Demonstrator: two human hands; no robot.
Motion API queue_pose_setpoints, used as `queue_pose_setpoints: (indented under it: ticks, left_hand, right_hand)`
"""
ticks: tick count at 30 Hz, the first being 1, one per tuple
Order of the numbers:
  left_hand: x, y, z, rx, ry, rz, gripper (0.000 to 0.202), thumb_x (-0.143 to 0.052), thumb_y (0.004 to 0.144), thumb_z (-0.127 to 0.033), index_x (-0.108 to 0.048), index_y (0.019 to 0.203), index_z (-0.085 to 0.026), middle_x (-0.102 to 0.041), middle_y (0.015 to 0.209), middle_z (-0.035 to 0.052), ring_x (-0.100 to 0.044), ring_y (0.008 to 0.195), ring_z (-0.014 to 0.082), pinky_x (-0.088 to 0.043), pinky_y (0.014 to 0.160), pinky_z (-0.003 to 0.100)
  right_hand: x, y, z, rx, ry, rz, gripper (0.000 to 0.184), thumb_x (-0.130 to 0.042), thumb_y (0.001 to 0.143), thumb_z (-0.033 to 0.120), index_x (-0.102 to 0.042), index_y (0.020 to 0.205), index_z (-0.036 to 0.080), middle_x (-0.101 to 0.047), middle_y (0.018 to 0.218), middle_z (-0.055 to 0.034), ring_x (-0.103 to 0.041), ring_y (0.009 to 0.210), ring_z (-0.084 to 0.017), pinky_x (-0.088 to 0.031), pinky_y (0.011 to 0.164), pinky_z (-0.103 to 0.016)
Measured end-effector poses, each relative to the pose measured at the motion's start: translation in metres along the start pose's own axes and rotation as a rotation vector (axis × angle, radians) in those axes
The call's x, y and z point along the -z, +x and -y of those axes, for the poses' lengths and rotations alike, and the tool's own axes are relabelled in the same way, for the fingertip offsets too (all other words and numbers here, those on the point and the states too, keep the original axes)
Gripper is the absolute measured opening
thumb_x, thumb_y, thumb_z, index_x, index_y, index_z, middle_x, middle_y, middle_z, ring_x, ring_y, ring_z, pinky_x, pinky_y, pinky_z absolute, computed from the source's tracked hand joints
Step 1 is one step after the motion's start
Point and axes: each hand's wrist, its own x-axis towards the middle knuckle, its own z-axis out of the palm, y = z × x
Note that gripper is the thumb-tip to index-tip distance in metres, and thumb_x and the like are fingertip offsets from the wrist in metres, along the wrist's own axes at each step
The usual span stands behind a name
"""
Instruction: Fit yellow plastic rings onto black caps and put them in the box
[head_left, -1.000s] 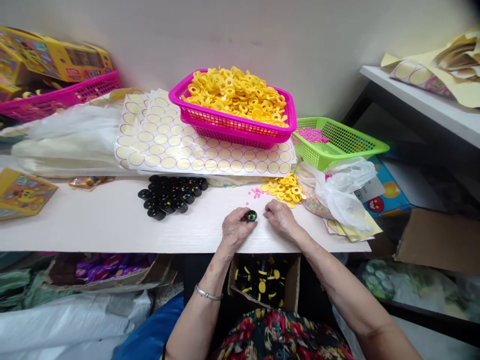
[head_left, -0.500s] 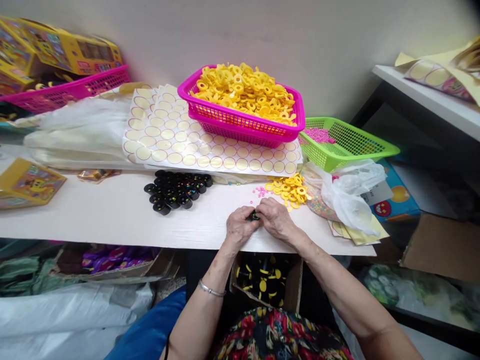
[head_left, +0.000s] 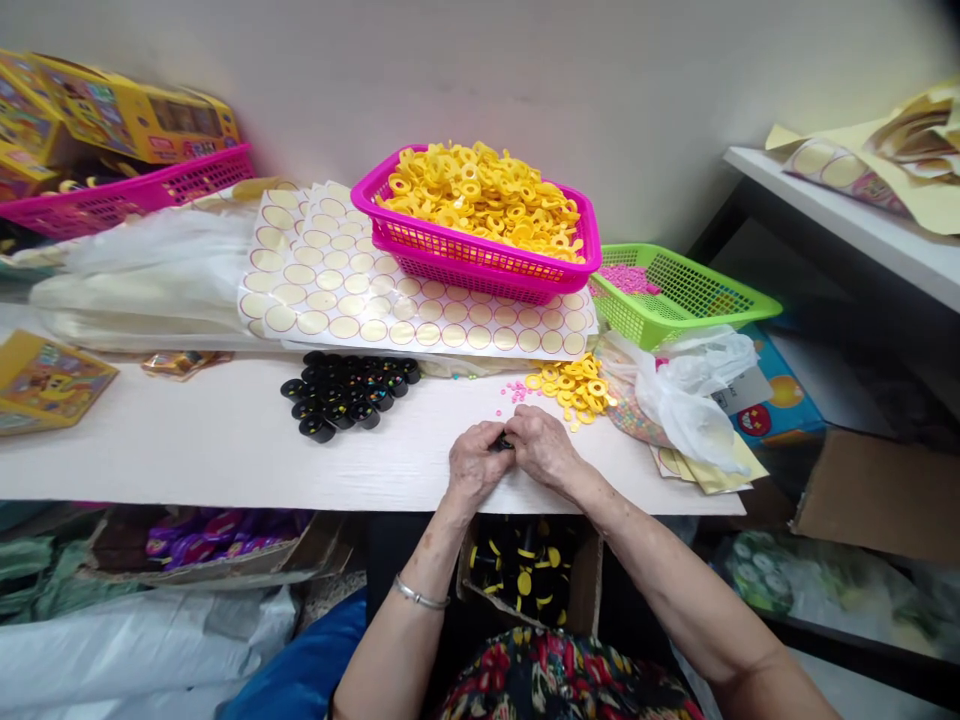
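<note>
Near the table's front edge, a small black cylindrical cup (head_left: 501,441) is mostly covered by fingers. My left hand (head_left: 478,466) is closed around it from the left. On the other side, the bent fingers of my right hand (head_left: 541,446) press together at its top; whether they also pinch a smaller piece is hidden. Just beyond my hands lie scattered pink beads (head_left: 515,392) and a heap of yellow plastic rings (head_left: 574,384). Left of them, several black cups (head_left: 349,390) stand grouped, with coloured bits inside.
A pink basket (head_left: 480,262) full of yellow rings rests on sticker sheets (head_left: 315,270). Right of it are a green basket (head_left: 675,285) and a plastic bag (head_left: 694,385) of beads. Under the table edge, a carton (head_left: 589,590) holds black-and-yellow pieces. A yellow box (head_left: 52,385) stands left.
The view has shifted slightly. My right fingers have closed further over the black cup, so less of its top shows. Both hands remain in the same place over the table.
</note>
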Motion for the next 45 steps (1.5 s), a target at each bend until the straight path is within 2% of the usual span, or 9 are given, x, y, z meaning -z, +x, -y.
queue_pose_setpoints:
  ticks: [6, 12, 18, 21, 25, 28, 32, 42, 45]
  left_hand:
    - [-0.002, -0.001, 0.002, -0.003, 0.022, -0.052, 0.017, -0.066, 0.063, -0.025, -0.064, 0.079, -0.021, -0.060, 0.074, -0.0009, -0.053, 0.070, 0.0130, -0.042, 0.066, 0.024]
    - [-0.001, -0.001, 0.000, 0.061, 0.015, -0.051, 0.019, -0.066, 0.061, -0.024, -0.064, 0.079, -0.020, -0.059, 0.070, -0.0015, -0.051, 0.066, 0.0120, -0.042, 0.064, 0.024]
    - [0.000, -0.002, -0.001, 0.049, -0.009, -0.069, 0.021, -0.067, 0.060, -0.022, -0.064, 0.081, -0.020, -0.059, 0.071, -0.0020, -0.051, 0.064, 0.0113, -0.043, 0.063, 0.023]
    - [0.000, -0.001, 0.001, 0.046, 0.002, -0.080, 0.019, -0.067, 0.061, -0.024, -0.063, 0.079, -0.019, -0.059, 0.071, -0.0019, -0.052, 0.065, 0.0115, -0.043, 0.063, 0.023]
    - [0.000, 0.000, 0.004, 0.041, -0.014, -0.096, 0.025, -0.069, 0.060, -0.027, -0.063, 0.083, -0.019, -0.061, 0.077, -0.0006, -0.054, 0.067, 0.0122, -0.045, 0.065, 0.024]
    - [0.000, 0.000, 0.005, 0.050, -0.021, -0.107, 0.025, -0.069, 0.060, -0.028, -0.063, 0.083, -0.019, -0.062, 0.077, -0.0005, -0.054, 0.067, 0.0120, -0.045, 0.064, 0.024]
    - [-0.001, 0.000, 0.005, 0.043, -0.026, -0.097, 0.028, -0.070, 0.059, -0.028, -0.064, 0.085, -0.019, -0.062, 0.078, -0.0005, -0.053, 0.065, 0.0116, -0.045, 0.065, 0.024]
    - [-0.004, -0.003, 0.011, 0.023, -0.038, -0.092, 0.043, -0.073, 0.055, -0.029, -0.063, 0.095, -0.017, -0.063, 0.086, 0.0024, -0.056, 0.071, 0.0138, -0.047, 0.069, 0.026]
    - [-0.003, -0.003, 0.009, 0.020, -0.047, -0.101, 0.048, -0.075, 0.053, -0.027, -0.062, 0.099, -0.016, -0.063, 0.086, 0.0023, -0.055, 0.070, 0.0138, -0.048, 0.068, 0.027]
  right_hand:
    - [-0.004, 0.016, -0.027, 0.016, 0.382, -0.057, 0.012, -0.052, 0.077, 0.014, -0.064, 0.079, 0.015, -0.056, 0.073, -0.0008, -0.051, 0.072, -0.011, -0.038, 0.068, -0.022]
    - [-0.003, 0.048, -0.029, 0.135, 0.090, 0.061, 0.017, -0.048, 0.078, 0.017, -0.065, 0.076, 0.017, -0.056, 0.081, -0.0023, -0.050, 0.074, -0.012, -0.033, 0.064, -0.022]
    - [0.004, 0.057, -0.017, 0.142, -0.089, 0.148, 0.017, -0.047, 0.078, 0.018, -0.063, 0.074, 0.018, -0.058, 0.081, -0.0030, -0.050, 0.070, -0.013, -0.029, 0.058, -0.023]
    - [0.004, 0.046, -0.023, 0.080, -0.109, 0.070, 0.016, -0.045, 0.081, 0.020, -0.061, 0.083, 0.019, -0.057, 0.085, -0.0029, -0.050, 0.074, -0.014, -0.030, 0.059, -0.023]
    - [0.002, 0.011, -0.038, -0.215, -0.148, -0.193, 0.014, -0.042, 0.083, 0.018, -0.056, 0.085, 0.018, -0.055, 0.092, -0.0040, -0.051, 0.079, -0.014, -0.032, 0.061, -0.023]
    - [-0.002, -0.022, -0.050, -0.370, -0.177, -0.282, 0.011, -0.046, 0.083, 0.024, -0.055, 0.083, 0.017, -0.054, 0.095, -0.0056, -0.051, 0.081, -0.015, -0.033, 0.061, -0.024]
    - [-0.010, -0.046, -0.062, -0.369, -0.177, -0.294, 0.012, -0.050, 0.083, 0.028, -0.054, 0.085, 0.018, -0.053, 0.094, -0.0048, -0.051, 0.081, -0.014, -0.033, 0.062, -0.023]
    - [-0.018, -0.054, -0.069, -0.154, -0.217, -0.257, 0.018, -0.041, 0.084, 0.018, -0.056, 0.074, 0.017, -0.055, 0.079, -0.0036, -0.050, 0.070, -0.013, -0.032, 0.061, -0.023]
    - [-0.012, -0.062, -0.064, -0.255, -0.112, -0.304, 0.012, -0.047, 0.082, 0.028, -0.053, 0.081, 0.017, -0.054, 0.082, -0.0026, -0.052, 0.074, -0.013, -0.035, 0.063, -0.023]
